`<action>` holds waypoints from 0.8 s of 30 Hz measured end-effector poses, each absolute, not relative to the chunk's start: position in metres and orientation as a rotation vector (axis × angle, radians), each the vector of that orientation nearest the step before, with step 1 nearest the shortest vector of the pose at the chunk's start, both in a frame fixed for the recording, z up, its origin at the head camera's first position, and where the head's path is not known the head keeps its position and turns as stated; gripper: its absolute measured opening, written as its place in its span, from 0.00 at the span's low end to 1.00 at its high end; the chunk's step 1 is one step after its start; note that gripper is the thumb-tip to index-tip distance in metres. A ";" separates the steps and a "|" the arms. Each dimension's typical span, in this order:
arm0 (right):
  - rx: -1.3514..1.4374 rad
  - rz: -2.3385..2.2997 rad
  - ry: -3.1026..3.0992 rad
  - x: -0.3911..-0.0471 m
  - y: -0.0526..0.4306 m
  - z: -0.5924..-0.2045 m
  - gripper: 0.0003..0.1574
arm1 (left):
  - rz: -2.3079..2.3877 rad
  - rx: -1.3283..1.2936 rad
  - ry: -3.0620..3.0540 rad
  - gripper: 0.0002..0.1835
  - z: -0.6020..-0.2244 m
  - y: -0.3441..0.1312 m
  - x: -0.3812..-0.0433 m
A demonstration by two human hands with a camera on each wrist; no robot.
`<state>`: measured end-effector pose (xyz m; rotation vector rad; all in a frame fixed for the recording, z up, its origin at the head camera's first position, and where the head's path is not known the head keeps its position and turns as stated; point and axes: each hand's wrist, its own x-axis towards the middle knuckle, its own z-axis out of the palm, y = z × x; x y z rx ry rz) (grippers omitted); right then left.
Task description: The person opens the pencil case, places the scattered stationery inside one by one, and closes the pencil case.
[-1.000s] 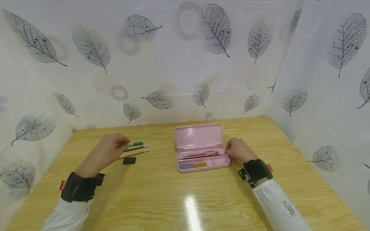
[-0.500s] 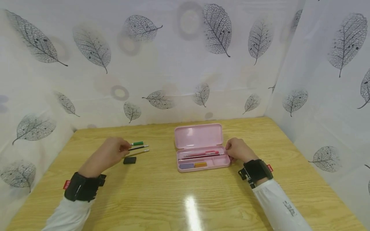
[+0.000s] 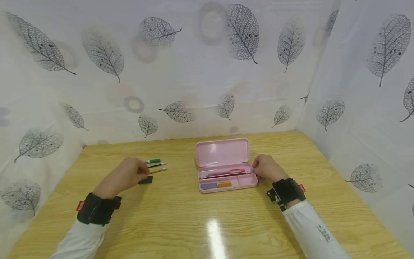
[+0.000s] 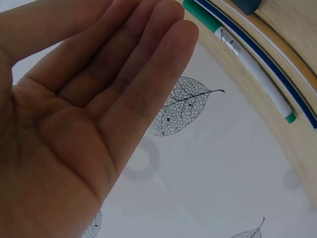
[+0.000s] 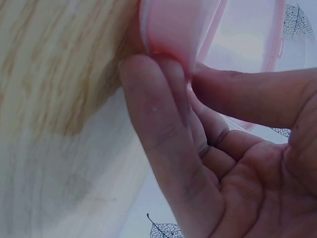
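My left hand (image 3: pixel 124 177) hovers at the left of the table, fingers fairly straight in the left wrist view, with nothing seen in it. Its fingertips are close to a dark eraser (image 3: pixel 146 180), partly covered by the hand; whether they touch cannot be told. Just beyond lie a green-capped marker (image 3: pixel 154 161), a dark pencil (image 3: pixel 156 165) and a yellowish pencil (image 3: pixel 159 170). My right hand (image 3: pixel 267 168) pinches the right end of an opened pink pencil case (image 3: pixel 222 153), thumb on the rim and fingers against the outer wall (image 5: pixel 173 29).
Inside the case lie a red pen (image 3: pixel 237 171), a dark red pencil (image 3: pixel 223 176), a bluish-purple block (image 3: pixel 208 186) and an orange block (image 3: pixel 224 184). Leaf-print sheeting (image 3: pixel 187 72) walls off the back and sides of the wooden table (image 3: pixel 174 219).
My left hand has come nearer and slightly right, from beside the marker, past the pencils, to the eraser. The right hand and the case have stayed put.
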<state>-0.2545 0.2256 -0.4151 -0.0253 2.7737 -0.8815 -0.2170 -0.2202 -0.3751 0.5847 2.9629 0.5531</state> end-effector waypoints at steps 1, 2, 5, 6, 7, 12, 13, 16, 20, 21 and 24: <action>-0.027 -0.880 2.776 -0.255 0.226 -0.415 0.04 | 0.552 0.580 2.955 0.06 -0.376 -0.220 -0.217; -0.028 -0.879 2.777 -0.254 0.226 -0.414 0.04 | 0.550 0.578 2.949 0.06 -0.377 -0.220 -0.218; -0.034 -0.883 2.777 -0.253 0.225 -0.412 0.04 | 0.573 0.582 2.932 0.07 -0.381 -0.220 -0.218; -0.032 -0.882 2.777 -0.252 0.224 -0.411 0.04 | 0.580 0.586 2.924 0.08 -0.382 -0.220 -0.218; -0.035 -0.883 2.774 -0.252 0.224 -0.411 0.04 | 0.578 0.585 2.922 0.08 -0.383 -0.219 -0.219; -0.034 -0.888 2.765 -0.252 0.225 -0.412 0.04 | 0.562 0.619 2.929 0.10 -0.389 -0.217 -0.220; -0.038 -0.890 2.764 -0.252 0.225 -0.412 0.04 | 0.554 0.626 2.935 0.10 -0.389 -0.217 -0.220; -0.035 -0.894 2.762 -0.253 0.226 -0.413 0.04 | 0.532 0.643 2.946 0.09 -0.392 -0.217 -0.221; -0.038 -0.891 2.761 -0.254 0.227 -0.414 0.04 | 0.511 0.634 2.953 0.08 -0.394 -0.216 -0.222; -0.040 -0.891 2.762 -0.254 0.227 -0.414 0.04 | 0.502 0.629 2.957 0.07 -0.395 -0.216 -0.221; -0.046 -0.884 2.764 -0.254 0.227 -0.414 0.04 | 0.482 0.630 2.964 0.05 -0.396 -0.215 -0.221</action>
